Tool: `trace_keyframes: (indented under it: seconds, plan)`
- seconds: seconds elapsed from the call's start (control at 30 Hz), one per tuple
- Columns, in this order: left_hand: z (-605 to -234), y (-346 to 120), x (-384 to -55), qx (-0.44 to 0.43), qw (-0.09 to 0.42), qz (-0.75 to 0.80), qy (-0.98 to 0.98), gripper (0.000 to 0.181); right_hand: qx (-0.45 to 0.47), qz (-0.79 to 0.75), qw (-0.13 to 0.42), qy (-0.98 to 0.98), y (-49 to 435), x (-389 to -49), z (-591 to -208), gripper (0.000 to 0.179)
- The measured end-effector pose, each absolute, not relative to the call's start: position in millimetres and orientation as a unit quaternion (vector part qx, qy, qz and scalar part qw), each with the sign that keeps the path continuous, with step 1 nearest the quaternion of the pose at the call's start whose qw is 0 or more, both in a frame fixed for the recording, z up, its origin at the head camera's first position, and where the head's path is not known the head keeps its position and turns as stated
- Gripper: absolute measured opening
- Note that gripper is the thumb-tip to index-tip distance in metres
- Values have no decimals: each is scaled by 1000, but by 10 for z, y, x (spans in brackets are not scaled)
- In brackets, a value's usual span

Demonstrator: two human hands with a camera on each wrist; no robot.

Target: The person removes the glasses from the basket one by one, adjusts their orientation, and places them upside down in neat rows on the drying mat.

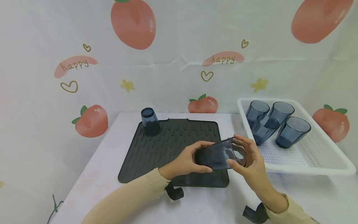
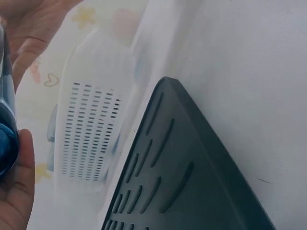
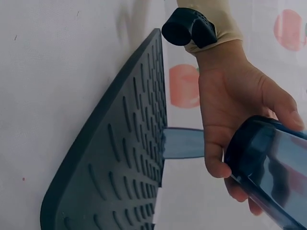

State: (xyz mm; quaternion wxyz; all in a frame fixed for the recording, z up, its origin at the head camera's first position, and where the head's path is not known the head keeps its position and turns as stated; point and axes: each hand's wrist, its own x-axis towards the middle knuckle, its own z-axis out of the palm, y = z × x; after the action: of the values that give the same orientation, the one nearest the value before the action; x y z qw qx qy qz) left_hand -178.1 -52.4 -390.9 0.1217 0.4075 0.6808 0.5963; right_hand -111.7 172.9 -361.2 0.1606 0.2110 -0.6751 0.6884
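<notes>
We faced a white backdrop printed with peaches, hearts, yellow flowers and the word "happy", rising behind a white-covered table. On the table's right side we saw a white plastic basket with a perforated floor. To its left, apart from it, lay a dark ribbed drying mat. Over the mat's near right part and the gap beside the basket, two hands in beige sleeves held up a blue-grey glass tumbler, tipped on its side, clear of the table. The left hand had its fingers and thumb curled round the thick base; the right hand gripped the mouth end between thumb and fingers. In the basket we counted four similar tumblers, mouths up, grouped toward its left side. One more, an upside-down tumbler, stood on the mat's far left corner. Smallest were the black wrist-worn devices, one at each cuff.
</notes>
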Motion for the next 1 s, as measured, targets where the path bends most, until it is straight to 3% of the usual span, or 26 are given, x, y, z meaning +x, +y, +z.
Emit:
trace_keyframes:
  seconds: [1.0]
  plan:
    - [-3844, -688, -1859, 420, 66, 698, 576, 70, 256, 684, 124, -672, 1743, -1163, -3709, 81]
